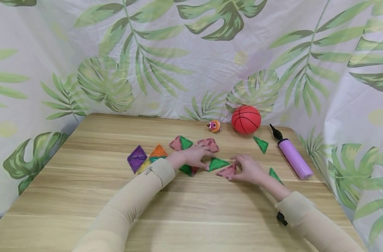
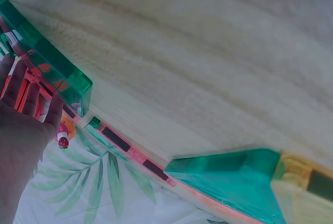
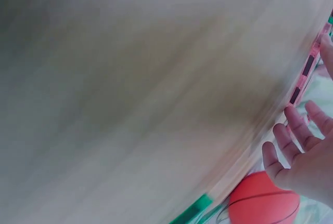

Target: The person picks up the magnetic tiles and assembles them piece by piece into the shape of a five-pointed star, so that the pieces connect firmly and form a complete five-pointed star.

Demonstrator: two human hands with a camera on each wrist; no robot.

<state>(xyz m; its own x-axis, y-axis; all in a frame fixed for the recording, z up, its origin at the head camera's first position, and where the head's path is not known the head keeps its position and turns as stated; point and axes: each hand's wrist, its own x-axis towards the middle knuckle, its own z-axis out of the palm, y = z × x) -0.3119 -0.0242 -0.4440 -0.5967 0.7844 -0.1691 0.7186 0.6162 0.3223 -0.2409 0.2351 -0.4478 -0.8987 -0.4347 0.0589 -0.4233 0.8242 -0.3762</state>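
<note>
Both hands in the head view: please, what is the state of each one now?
Left hand: touching a green triangular tile; whether it grips cannot be told.
Right hand: pinching a pink tile.

The head view is bright and mostly clear, with soft light all over, a pale shine on the leafy cloth near the right edge, and a soft, fuzzy shadow on the wooden table below the right hand. The left wrist view is dim and bluish, with blurry wood. The right wrist view is dull too, with smeary wood and a dark upper left corner.
</note>
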